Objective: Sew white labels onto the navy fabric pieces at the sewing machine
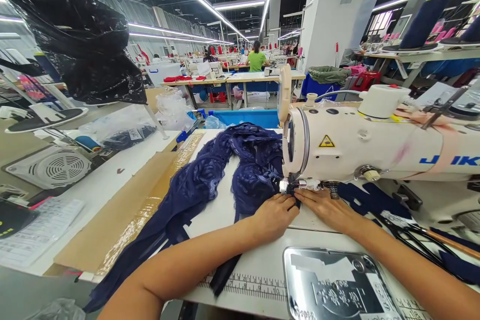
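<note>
A navy lace bra [253, 185] lies bunched on the sewing machine's bed, one edge running under the presser foot [288, 186]. My left hand [275, 215] is just left of the foot, its bent fingers closed on the fabric edge. On the other side, my right hand [322, 206] rests with fingers stretched out flat, fingertips beside the foot and at the fabric. Both thumbs are mostly hidden. The white sewing machine [337, 140] stands over the hands. Long navy parts of the garment trail left toward the table's front edge.
A clear-lidded metal tin [337, 280] lies before my right forearm, over a printed ruler. Black scissors [412, 235] and navy scraps are at right. Cardboard [123, 210] with shiny tape covers the table's left. Black plastic wraps a thread cone [78, 35]. A person in green [257, 60] sits far ahead.
</note>
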Available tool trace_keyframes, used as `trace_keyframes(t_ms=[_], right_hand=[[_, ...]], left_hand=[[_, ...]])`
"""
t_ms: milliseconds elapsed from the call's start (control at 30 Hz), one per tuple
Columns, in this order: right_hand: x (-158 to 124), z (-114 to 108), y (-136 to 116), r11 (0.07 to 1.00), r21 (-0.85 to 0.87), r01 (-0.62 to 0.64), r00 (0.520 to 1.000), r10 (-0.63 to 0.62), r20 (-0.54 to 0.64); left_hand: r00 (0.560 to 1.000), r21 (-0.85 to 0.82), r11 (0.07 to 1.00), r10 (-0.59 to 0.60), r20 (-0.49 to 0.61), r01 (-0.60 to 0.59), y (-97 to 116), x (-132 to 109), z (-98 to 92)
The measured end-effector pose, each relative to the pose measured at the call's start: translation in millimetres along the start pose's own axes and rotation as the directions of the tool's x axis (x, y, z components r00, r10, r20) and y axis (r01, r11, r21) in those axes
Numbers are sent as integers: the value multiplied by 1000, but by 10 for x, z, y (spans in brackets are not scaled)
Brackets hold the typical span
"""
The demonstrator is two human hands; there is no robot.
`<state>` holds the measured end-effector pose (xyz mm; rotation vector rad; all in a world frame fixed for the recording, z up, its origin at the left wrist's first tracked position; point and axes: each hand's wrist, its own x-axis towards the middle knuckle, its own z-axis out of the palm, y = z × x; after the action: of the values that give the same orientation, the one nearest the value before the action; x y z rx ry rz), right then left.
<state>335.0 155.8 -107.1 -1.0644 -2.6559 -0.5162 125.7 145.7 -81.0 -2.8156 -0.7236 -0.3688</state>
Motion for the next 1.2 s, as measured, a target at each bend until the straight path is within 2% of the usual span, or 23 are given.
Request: trace_keyframes(t_ms=[400,600,767,933,1067,1200], right_hand=[[43,-58,-1,996,-93,-4,1000,1,-31],[81,-92,-22,984,-180,-3,998,-8,-61],[111,-99,-25,986,-168,-17,999,8,-53],[142,-170,-40,989,-145,-25,996,12,-88],[141,-234,-90,993,-111,-40,990,24,-138],[147,-274,-160,1000,-6,9,982,-10,-189]], left_hand=[[999,48,998,-33,5,33,5,72,16],[995,91,992,-92,23,90,51,123,-12],[988,103,983,-154,4,153,110,127,21],[986,-53,985,-168,-13,167,125,-2,-13],[982,-184,965,-183,43,188,-51,-92,-76],[973,-254,940,-225,45,229,-237,-57,-153]])
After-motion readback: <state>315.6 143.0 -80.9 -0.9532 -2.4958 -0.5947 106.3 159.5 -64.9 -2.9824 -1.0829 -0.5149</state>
